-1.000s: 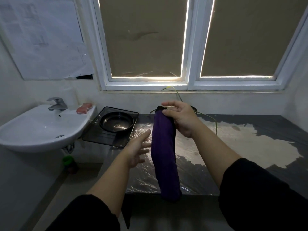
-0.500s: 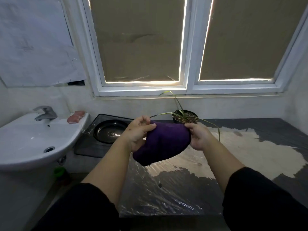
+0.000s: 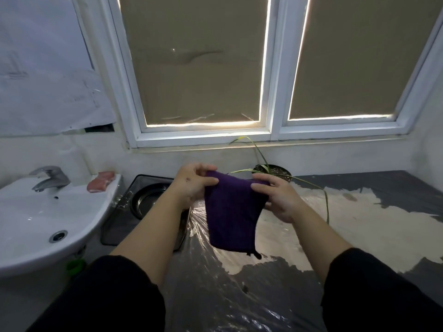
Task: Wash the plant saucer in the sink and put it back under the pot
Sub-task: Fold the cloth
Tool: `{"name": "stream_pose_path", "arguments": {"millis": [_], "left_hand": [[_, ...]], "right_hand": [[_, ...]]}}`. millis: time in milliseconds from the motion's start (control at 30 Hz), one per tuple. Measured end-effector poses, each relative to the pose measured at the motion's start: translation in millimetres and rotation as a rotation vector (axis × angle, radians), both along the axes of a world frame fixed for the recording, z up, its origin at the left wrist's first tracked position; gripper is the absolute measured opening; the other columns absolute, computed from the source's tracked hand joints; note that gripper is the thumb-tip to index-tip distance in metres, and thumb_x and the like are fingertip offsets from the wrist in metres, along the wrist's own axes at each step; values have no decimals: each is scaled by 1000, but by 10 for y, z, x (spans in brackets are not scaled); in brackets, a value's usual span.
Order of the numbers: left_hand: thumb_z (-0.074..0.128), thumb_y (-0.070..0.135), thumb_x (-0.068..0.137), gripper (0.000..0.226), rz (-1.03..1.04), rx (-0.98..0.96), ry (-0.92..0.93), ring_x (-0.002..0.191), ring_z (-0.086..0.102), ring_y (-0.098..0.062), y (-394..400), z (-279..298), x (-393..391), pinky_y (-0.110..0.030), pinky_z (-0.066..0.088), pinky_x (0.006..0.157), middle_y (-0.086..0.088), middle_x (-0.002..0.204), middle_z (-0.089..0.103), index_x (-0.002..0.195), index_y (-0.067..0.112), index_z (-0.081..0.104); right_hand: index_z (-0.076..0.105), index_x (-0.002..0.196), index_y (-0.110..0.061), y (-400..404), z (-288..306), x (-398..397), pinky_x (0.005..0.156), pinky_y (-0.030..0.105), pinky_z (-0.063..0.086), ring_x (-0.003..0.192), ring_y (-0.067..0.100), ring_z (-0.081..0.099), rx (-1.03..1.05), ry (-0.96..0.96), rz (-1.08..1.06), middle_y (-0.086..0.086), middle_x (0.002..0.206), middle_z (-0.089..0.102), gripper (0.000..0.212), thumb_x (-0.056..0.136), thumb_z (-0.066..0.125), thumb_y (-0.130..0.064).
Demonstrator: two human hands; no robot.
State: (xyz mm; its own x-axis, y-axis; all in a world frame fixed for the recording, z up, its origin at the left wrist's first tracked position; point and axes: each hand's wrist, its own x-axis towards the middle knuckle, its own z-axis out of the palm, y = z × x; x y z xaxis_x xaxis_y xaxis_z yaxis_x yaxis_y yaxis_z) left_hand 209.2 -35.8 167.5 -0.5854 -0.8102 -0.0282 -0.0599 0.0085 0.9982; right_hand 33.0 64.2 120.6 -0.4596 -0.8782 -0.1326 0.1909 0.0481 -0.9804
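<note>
A purple cloth (image 3: 231, 216) hangs folded over the counter, held up by both hands. My left hand (image 3: 193, 184) pinches its upper left corner and my right hand (image 3: 279, 200) grips its right edge. The dark round saucer (image 3: 146, 200) lies on a black tray (image 3: 115, 226) beside the sink, partly hidden by my left forearm. The black plant pot (image 3: 275, 171) with long thin leaves stands at the back of the counter, just behind my right hand. The white sink (image 3: 36, 219) is at the left.
A chrome tap (image 3: 49, 180) and a pink sponge (image 3: 100, 184) sit on the sink's back rim. The counter (image 3: 359, 224) is covered in crinkled plastic film with a pale patch. A green object (image 3: 75, 265) lies on the floor under the sink. Windows with blinds fill the back wall.
A second ago my right hand alone dangled the cloth full length. My left hand then took hold of it, and both hands folded it shorter and now hold it spread between them.
</note>
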Motion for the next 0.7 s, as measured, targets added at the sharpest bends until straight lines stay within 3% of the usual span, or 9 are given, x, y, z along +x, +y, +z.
{"name": "stream_pose_path", "arguments": {"millis": [133,233,367,433,467,533,600,700], "left_hand": [[62,-15,77,42,-20,-228,-191,92,59,-24,-253,-94,33,-21,52,64,-9,98,61,116,3,61],[66,-13,74,48,-89,-487,-424,93,58,-21,-431,-144,3,-29,50,83,-8,100,62,119,4,61],[63,5,83,23,-35,-755,-507,91,57,-20,-693,-255,-66,-25,42,79,-4,96,59,105,9,66],[61,14,85,15,8,-748,-439,96,56,-23,-843,-323,-99,-30,45,85,-7,102,58,100,12,65],[61,16,86,12,3,-666,-371,98,56,-24,-901,-341,-105,-35,47,88,-8,103,59,98,13,64],[58,14,89,6,-37,-449,-213,97,56,-25,-951,-350,-105,-38,49,83,-9,100,61,96,14,59],[54,13,93,8,-71,-316,-93,93,57,-23,-965,-359,-128,-31,47,74,-9,101,62,100,13,56],[48,15,96,14,-45,-154,-9,93,57,-18,-945,-403,-237,-27,47,69,-7,109,58,109,13,53]], "right_hand": [[63,101,-14,-170,181,26,69,23,51,90,19,58,145,593,136,1,99,57,43,64,81,0],[60,110,-12,-391,227,9,72,24,45,93,18,53,287,992,64,1,104,54,49,66,82,-9],[66,101,-9,-572,273,-17,81,28,41,100,20,47,303,1211,22,7,109,47,29,78,74,-23],[69,98,-9,-604,295,-36,76,24,41,100,16,43,273,1168,22,3,109,41,28,78,73,-28],[69,96,-8,-606,310,-53,71,25,46,97,17,48,257,1083,35,3,106,48,28,78,73,-28],[68,96,-4,-584,338,-52,58,27,51,78,18,62,209,797,60,5,88,64,27,81,71,-27],[65,100,-5,-594,311,-26,47,22,47,63,11,63,175,501,40,3,78,65,24,84,67,-23],[61,106,-9,-667,183,-52,57,27,54,76,17,66,116,105,14,7,93,68,22,85,65,-14]]}}
